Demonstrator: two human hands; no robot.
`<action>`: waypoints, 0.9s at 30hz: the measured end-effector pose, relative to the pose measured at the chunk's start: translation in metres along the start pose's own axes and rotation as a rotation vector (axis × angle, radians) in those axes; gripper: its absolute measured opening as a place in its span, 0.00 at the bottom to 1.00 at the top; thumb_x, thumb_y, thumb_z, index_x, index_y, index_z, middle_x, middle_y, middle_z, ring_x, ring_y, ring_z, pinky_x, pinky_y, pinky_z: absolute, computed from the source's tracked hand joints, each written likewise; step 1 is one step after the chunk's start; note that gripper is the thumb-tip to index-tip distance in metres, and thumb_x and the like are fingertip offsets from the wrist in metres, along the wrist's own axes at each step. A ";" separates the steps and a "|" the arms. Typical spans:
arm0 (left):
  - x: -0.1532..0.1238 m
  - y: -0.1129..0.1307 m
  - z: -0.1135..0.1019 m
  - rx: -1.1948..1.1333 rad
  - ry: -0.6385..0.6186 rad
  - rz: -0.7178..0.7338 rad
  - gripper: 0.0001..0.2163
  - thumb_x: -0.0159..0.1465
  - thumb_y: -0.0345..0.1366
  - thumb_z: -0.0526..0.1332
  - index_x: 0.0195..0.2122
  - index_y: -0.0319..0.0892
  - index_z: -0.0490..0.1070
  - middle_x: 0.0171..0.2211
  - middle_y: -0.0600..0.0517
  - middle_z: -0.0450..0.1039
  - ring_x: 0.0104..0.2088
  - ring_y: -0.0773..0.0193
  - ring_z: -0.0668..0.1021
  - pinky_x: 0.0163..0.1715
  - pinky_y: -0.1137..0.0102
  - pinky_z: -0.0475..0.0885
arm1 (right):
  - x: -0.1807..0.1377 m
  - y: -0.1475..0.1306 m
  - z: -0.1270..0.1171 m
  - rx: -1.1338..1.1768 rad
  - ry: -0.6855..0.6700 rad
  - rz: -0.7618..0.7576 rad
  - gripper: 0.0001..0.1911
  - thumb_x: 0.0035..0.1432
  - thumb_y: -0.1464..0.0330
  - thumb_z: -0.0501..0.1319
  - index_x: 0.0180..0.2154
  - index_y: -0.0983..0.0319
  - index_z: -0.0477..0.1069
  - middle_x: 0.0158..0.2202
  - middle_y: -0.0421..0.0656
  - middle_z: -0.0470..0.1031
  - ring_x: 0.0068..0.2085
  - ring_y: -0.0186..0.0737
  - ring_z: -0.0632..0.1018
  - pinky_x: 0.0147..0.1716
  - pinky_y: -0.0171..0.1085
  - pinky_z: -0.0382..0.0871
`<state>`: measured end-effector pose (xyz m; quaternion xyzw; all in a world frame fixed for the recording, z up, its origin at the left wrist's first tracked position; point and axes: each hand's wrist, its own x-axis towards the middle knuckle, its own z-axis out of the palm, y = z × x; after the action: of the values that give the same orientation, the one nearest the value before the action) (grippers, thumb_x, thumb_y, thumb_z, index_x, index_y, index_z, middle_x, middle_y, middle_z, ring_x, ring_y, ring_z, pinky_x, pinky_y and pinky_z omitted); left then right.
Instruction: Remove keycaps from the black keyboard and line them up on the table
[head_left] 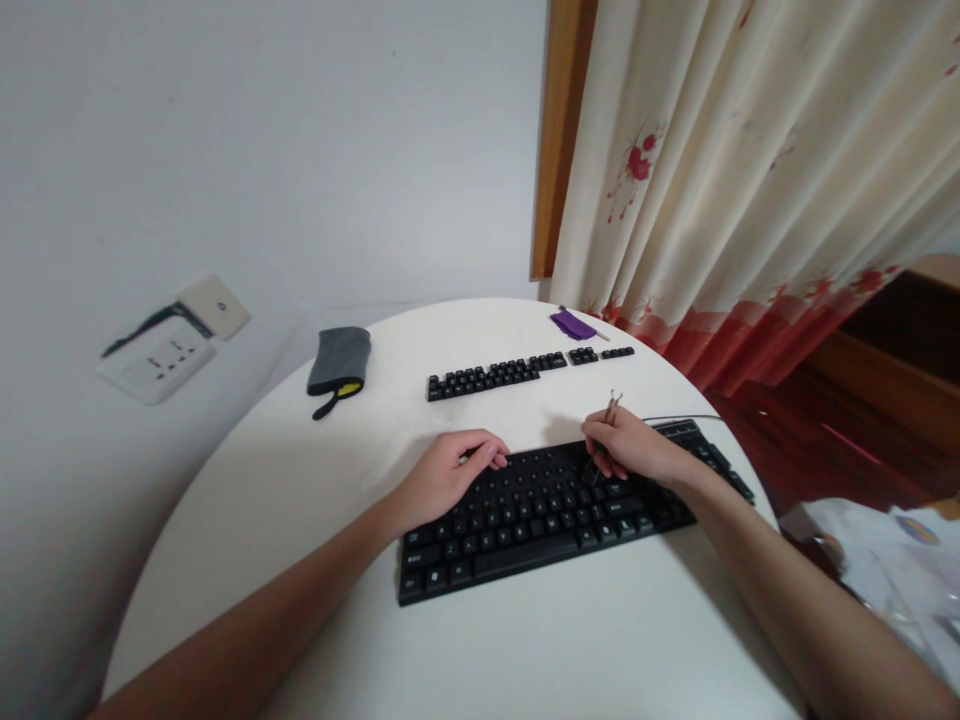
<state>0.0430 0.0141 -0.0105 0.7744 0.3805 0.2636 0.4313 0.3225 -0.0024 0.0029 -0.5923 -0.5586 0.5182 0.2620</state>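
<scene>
A black computer keyboard point(525, 545) lies on the white round table. Several of its back rows show bare key stems without keycaps. My left hand point(442, 480) rests over its back left corner, fingers curled together along the back edge and steadying it. Toward the keyboard's right part, my right hand point(619, 445) is closed around a thin metal wire keycap puller point(613, 402). The puller's lower prongs reach down among the keys; whether they grip a keycap cannot be made out. Behind the keyboard, removed black keycaps point(487, 377) stand in rows.
A grey pouch point(339, 360) with a dark loop lies at the table's back left. A purple brush-like item point(574, 324) is at the back right. The keyboard cable point(679, 417) runs right. Wall, curtain point(675, 200) and white plastic bags point(892, 560) surround the table point(262, 520).
</scene>
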 end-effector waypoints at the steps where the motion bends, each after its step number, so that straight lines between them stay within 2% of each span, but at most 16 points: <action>1: 0.000 0.000 0.000 0.001 0.000 0.001 0.13 0.71 0.40 0.53 0.40 0.41 0.77 0.36 0.50 0.80 0.39 0.62 0.80 0.43 0.68 0.72 | 0.000 0.000 0.000 0.005 0.016 0.000 0.13 0.58 0.70 0.52 0.21 0.61 0.63 0.10 0.36 0.65 0.10 0.28 0.60 0.10 0.28 0.49; 3: 0.000 0.001 0.000 -0.001 0.000 0.001 0.13 0.71 0.39 0.54 0.40 0.41 0.77 0.36 0.50 0.80 0.39 0.62 0.80 0.43 0.68 0.72 | 0.000 0.000 0.000 0.011 0.056 -0.014 0.14 0.59 0.69 0.52 0.21 0.61 0.64 0.10 0.36 0.65 0.10 0.28 0.60 0.10 0.28 0.49; 6: 0.000 0.002 0.000 -0.008 -0.001 -0.005 0.13 0.71 0.39 0.54 0.40 0.41 0.77 0.36 0.50 0.80 0.39 0.62 0.80 0.43 0.68 0.72 | 0.001 0.001 0.000 0.034 0.105 -0.119 0.16 0.61 0.66 0.53 0.22 0.62 0.66 0.11 0.35 0.65 0.11 0.28 0.60 0.11 0.28 0.49; 11: -0.001 0.001 0.001 -0.045 -0.007 -0.015 0.11 0.69 0.39 0.56 0.42 0.41 0.76 0.37 0.50 0.80 0.40 0.61 0.80 0.43 0.67 0.73 | -0.001 -0.002 0.013 0.152 0.161 -0.331 0.16 0.62 0.61 0.57 0.25 0.62 0.67 0.17 0.36 0.70 0.16 0.29 0.66 0.15 0.29 0.58; 16: 0.000 0.002 0.003 -0.065 0.007 -0.023 0.10 0.65 0.37 0.62 0.45 0.40 0.76 0.40 0.49 0.80 0.41 0.60 0.80 0.44 0.66 0.73 | -0.012 -0.004 0.039 0.147 0.061 -0.467 0.10 0.63 0.64 0.60 0.30 0.62 0.70 0.25 0.39 0.74 0.22 0.30 0.72 0.23 0.31 0.65; 21: -0.002 0.001 0.003 -0.054 -0.057 0.027 0.14 0.60 0.34 0.67 0.48 0.43 0.76 0.44 0.50 0.80 0.43 0.60 0.79 0.46 0.65 0.73 | -0.022 -0.004 0.059 0.090 -0.005 -0.550 0.06 0.64 0.67 0.60 0.38 0.62 0.74 0.31 0.41 0.76 0.29 0.33 0.75 0.30 0.33 0.68; 27: -0.004 -0.001 0.001 -0.026 -0.070 0.049 0.12 0.58 0.32 0.69 0.44 0.43 0.78 0.42 0.52 0.80 0.43 0.60 0.79 0.48 0.65 0.72 | -0.024 -0.005 0.067 0.006 -0.011 -0.638 0.06 0.63 0.70 0.61 0.40 0.62 0.77 0.34 0.41 0.79 0.31 0.33 0.76 0.33 0.33 0.70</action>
<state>0.0415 0.0106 -0.0124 0.7866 0.3428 0.2517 0.4476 0.2635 -0.0415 -0.0066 -0.3837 -0.7159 0.4148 0.4101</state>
